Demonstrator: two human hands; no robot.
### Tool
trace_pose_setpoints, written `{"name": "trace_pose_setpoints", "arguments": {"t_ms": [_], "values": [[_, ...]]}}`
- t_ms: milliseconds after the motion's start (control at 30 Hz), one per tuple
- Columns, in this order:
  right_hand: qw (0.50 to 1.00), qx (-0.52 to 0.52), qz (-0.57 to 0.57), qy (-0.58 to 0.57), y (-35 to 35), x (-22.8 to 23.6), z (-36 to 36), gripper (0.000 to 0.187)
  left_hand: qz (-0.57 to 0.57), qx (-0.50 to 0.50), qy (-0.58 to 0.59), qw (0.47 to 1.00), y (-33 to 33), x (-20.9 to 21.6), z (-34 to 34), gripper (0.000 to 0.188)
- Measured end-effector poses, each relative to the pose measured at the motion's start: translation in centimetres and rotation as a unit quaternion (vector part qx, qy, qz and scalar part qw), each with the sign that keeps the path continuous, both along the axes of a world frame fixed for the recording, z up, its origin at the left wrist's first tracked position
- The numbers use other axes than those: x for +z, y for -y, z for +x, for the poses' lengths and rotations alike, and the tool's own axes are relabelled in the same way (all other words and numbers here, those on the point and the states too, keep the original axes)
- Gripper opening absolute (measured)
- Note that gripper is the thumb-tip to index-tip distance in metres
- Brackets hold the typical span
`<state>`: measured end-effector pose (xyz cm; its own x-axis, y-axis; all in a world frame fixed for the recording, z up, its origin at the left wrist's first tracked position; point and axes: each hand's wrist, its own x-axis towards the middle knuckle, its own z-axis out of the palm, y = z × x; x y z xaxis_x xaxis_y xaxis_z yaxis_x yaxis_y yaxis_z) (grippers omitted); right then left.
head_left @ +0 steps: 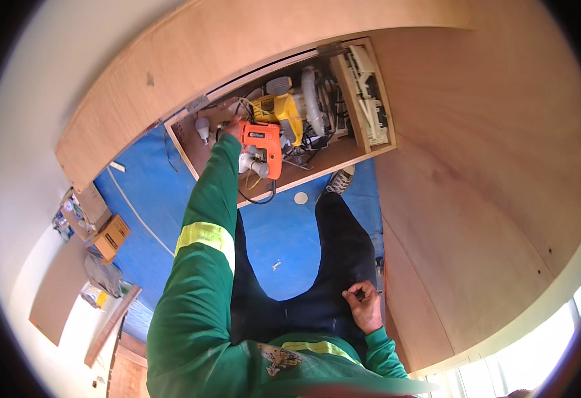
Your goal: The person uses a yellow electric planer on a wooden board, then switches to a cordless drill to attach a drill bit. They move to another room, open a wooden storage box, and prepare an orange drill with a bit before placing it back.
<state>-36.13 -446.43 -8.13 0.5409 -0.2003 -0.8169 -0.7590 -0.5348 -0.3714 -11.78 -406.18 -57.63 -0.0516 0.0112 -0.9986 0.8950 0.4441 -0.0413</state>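
Note:
My left hand [233, 128] reaches into an open wooden drawer [290, 174]. It is closed around the front end of an orange power drill [262, 139], and some of its fingers are hidden. The drill's handle points toward me, and its black cord [258, 201] hangs over the drawer's near edge. Beside the drill lie a yellow power tool [289, 118], white light bulbs [256, 166] and tangled cables. Another bulb [202, 129] sits left of my hand. My right hand [365, 306] rests by my right thigh with its fingers curled in; nothing shows in it.
A narrow side compartment [370, 99] of the drawer holds pale plastic parts. Curved wooden panels rise behind [251, 50] and to the right [463, 166]. Blue covering lies on the floor [141, 192]. Cardboard boxes [111, 237] and a plank [113, 325] are at left.

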Motion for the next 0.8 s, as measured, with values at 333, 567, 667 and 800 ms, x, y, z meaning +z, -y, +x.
{"name": "trace_pose_setpoints", "arguments": {"t_ms": [333, 567, 667, 800], "values": [[0.998, 0.057, -0.014, 0.033, -4.3, -0.7, 1.0, 0.016, 0.286, -0.222, 0.005, 0.932, 4.0, 0.6, -0.8, 0.094], [0.998, -0.005, 0.029, 0.064, -9.4, 4.9, 2.0, 0.013, -0.05, -0.128, 0.26, 0.956, 2.7, 15.7, -12.8, 0.042], [0.994, 0.013, 0.047, 0.097, -11.5, 7.0, 2.9, 0.012, -0.027, -0.143, 0.199, 0.969, 0.5, 23.4, -17.9, 0.043], [0.987, 0.055, 0.105, 0.104, -12.9, 9.3, 4.8, 0.013, -0.019, -0.133, 0.245, 0.96, -1.2, 35.1, -23.5, 0.036]]}}
